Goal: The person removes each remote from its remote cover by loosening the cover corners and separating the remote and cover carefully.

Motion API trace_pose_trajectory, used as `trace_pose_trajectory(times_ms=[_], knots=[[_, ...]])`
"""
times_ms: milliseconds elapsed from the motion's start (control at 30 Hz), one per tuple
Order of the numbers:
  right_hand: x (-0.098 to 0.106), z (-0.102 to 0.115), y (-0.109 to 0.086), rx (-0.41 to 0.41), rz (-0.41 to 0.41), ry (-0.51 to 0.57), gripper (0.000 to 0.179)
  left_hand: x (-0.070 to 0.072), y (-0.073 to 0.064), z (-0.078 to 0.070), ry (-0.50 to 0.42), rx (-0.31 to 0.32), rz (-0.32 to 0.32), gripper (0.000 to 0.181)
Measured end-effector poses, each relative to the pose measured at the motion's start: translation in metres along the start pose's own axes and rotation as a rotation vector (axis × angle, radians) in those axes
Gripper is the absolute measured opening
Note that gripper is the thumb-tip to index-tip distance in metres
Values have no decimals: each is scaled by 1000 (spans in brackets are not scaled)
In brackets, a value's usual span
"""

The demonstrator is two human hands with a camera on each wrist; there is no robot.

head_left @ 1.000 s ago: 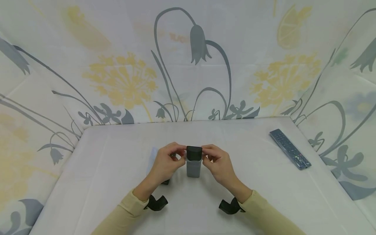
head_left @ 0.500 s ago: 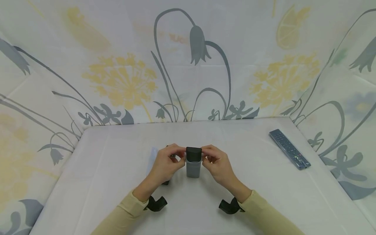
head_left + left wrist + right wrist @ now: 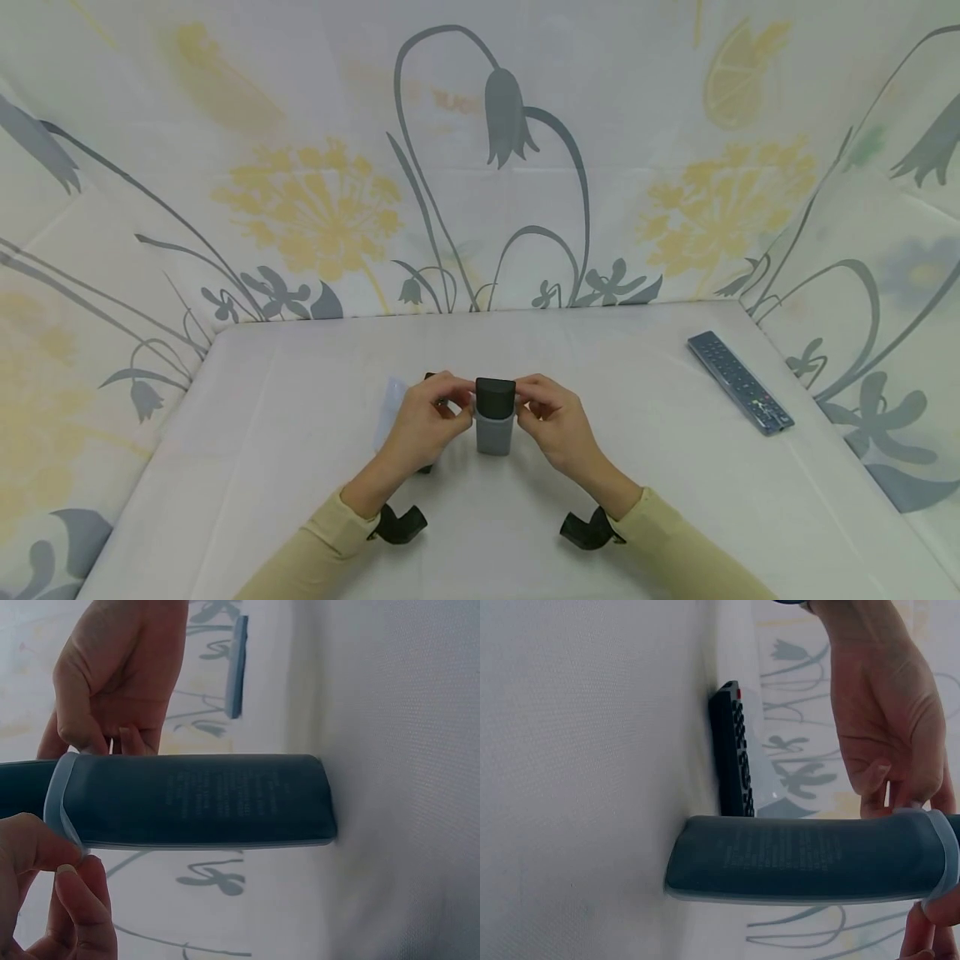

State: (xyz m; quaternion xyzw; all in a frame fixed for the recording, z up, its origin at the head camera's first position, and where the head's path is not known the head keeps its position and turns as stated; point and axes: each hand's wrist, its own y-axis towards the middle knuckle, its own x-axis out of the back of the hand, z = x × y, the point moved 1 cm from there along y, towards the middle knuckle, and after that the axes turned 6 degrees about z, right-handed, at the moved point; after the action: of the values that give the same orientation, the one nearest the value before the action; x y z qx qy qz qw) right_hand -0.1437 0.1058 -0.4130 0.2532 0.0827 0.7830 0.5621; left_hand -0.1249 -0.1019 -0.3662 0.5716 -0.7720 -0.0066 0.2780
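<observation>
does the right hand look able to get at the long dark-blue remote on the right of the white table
Probably yes: nothing visible stands between the right hand and the long dark-blue remote, though the hand would likely first have to let go of the translucent grey sleeve it pinches.

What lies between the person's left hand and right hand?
In the head view, a dark device stands upright, partly inside a translucent sleeve, between the left hand and the right hand. Each wrist view shows its hand pinching the sleeve's rim.
</observation>
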Motion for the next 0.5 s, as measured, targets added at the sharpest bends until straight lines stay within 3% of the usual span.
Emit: trace_pose_trajectory(times_ms=[500], knots=[[-1,-1,-1,-28,5,53,38,-3,-2,3,12,19,-7,27]])
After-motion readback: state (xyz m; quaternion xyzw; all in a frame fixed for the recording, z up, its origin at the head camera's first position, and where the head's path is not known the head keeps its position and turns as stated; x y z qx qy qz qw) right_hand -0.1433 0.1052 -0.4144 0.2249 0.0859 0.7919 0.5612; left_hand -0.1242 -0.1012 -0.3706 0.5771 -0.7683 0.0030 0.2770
